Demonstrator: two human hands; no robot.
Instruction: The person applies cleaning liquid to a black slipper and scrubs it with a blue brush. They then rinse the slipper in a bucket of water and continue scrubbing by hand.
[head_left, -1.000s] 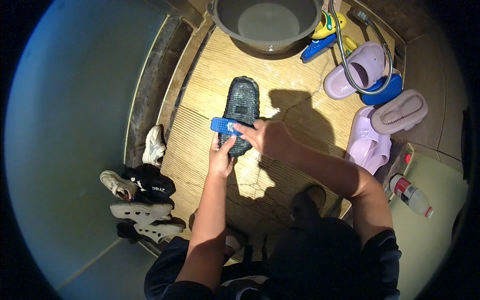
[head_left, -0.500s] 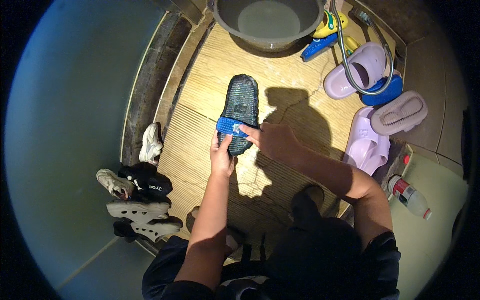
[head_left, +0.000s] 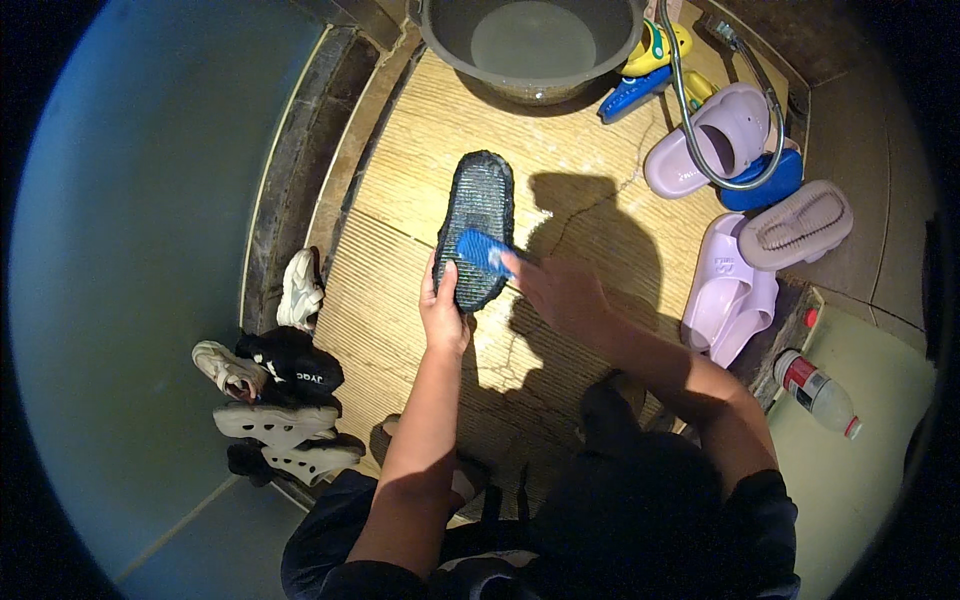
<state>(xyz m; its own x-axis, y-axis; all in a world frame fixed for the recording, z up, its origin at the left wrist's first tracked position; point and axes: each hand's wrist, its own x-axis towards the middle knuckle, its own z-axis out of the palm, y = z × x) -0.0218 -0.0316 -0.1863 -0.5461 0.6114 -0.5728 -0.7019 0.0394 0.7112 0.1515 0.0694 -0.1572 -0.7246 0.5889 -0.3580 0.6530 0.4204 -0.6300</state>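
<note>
Centre: slipper sole [head_left: 478,198], black with greenish sheen, fine cross-ribbing; brush [head_left: 481,250], blue. Floor [head_left: 400,200] tan-yellow, parallel stripes. Top: basin [head_left: 530,90], dark grey. Upper right: yellow clog [head_left: 638,66], green patch. Right: slippers [head_left: 715,285], lilac. Lower left: clogs [head_left: 265,425], pale grey, dark holes. Lower right: clear bottle [head_left: 830,402], red-and-white label [head_left: 800,373].

Black slipper [head_left: 482,195]: floor-side face hidden.
Left hand [head_left: 442,312]: most fingers out of sight beneath the slipper.
Right hand [head_left: 565,295]: blurred, fingertips hard to make out.
Blue brush [head_left: 480,249]: smeared too; I can't see its underside.
Basin [head_left: 540,88]: far rim cut off at the top.
Blue slipper [head_left: 768,188]: partly covered by a lilac slipper [head_left: 670,172].
Bottle [head_left: 825,398]: print too small to read.
</note>
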